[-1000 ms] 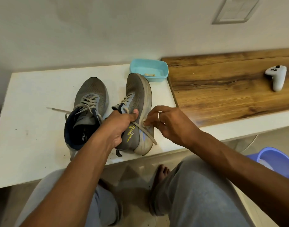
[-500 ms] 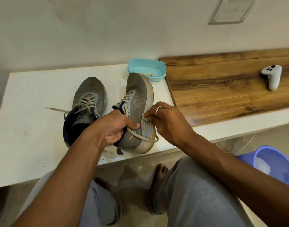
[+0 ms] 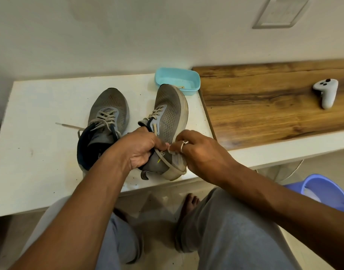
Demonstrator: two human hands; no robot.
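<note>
Shoe [image 3: 168,117] is gripped by the left hand [image 3: 140,151] — heel near the table [image 3: 50,162] edge.
Lace [image 3: 168,165] is pinched by the right hand [image 3: 198,152].

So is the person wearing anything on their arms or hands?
The left arm and right arm are bare, with no sleeves, watch or bracelet in view. The right hand wears one thin silver-coloured ring on a finger. The left hand wears nothing. Neither hand has a glove.
</note>
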